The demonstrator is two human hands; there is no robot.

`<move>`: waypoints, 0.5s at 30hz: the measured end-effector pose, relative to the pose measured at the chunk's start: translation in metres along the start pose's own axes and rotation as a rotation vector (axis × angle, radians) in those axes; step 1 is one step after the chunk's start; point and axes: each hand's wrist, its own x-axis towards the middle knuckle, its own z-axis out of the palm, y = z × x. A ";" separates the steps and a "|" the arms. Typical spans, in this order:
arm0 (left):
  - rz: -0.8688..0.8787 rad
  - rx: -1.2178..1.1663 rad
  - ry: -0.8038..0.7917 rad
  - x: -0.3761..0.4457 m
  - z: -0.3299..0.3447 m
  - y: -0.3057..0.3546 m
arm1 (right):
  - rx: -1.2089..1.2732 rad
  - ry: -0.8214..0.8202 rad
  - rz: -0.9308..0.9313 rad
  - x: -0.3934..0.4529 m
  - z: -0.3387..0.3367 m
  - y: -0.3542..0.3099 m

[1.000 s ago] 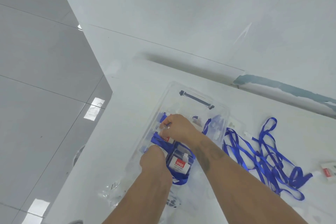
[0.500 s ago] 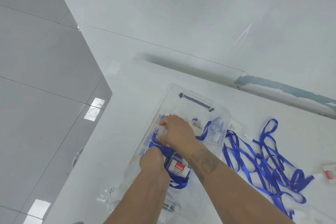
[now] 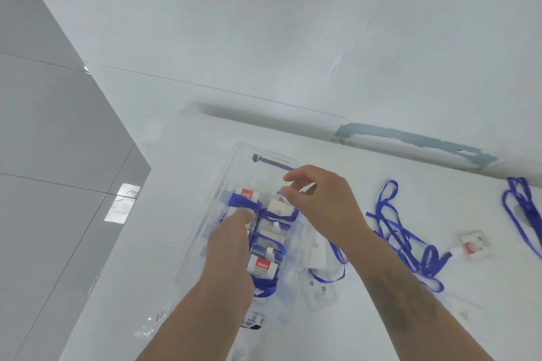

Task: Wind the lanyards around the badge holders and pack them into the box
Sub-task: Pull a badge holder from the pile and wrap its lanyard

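Head view: wound blue-lanyard badge holders (image 3: 265, 265) lie packed in the clear plastic box (image 3: 205, 214). Left hand (image 3: 231, 246) presses them, fingers straight. Right hand (image 3: 319, 202) hovers above, fingers loosely apart, empty. Risk: releasing pressure may let windings spring loose; unwound blue lanyards (image 3: 410, 243) right could snag.

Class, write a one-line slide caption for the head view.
Two hands arrange wrapped badge holders in a clear box.

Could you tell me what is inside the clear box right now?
The clear box holds wrapped badge holders; the left hand covers some.
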 end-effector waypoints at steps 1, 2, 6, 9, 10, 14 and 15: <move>0.059 0.045 -0.023 -0.005 0.001 0.003 | 0.026 0.028 0.008 -0.010 -0.007 0.004; 0.131 0.102 -0.054 -0.009 0.004 0.004 | 0.054 0.058 0.021 -0.022 -0.015 0.009; 0.527 0.470 -0.145 -0.016 0.010 -0.002 | 0.113 0.167 0.066 -0.059 -0.035 0.031; 0.818 0.676 -0.166 -0.020 0.014 -0.015 | 0.095 0.272 0.076 -0.086 -0.049 0.053; 0.890 0.728 -0.174 -0.022 0.018 -0.021 | 0.086 0.296 0.079 -0.095 -0.056 0.061; 1.075 0.858 -0.174 -0.023 0.033 -0.039 | 0.046 0.318 0.089 -0.114 -0.076 0.089; 1.118 0.887 -0.170 -0.023 0.037 -0.043 | 0.038 0.317 0.083 -0.116 -0.080 0.096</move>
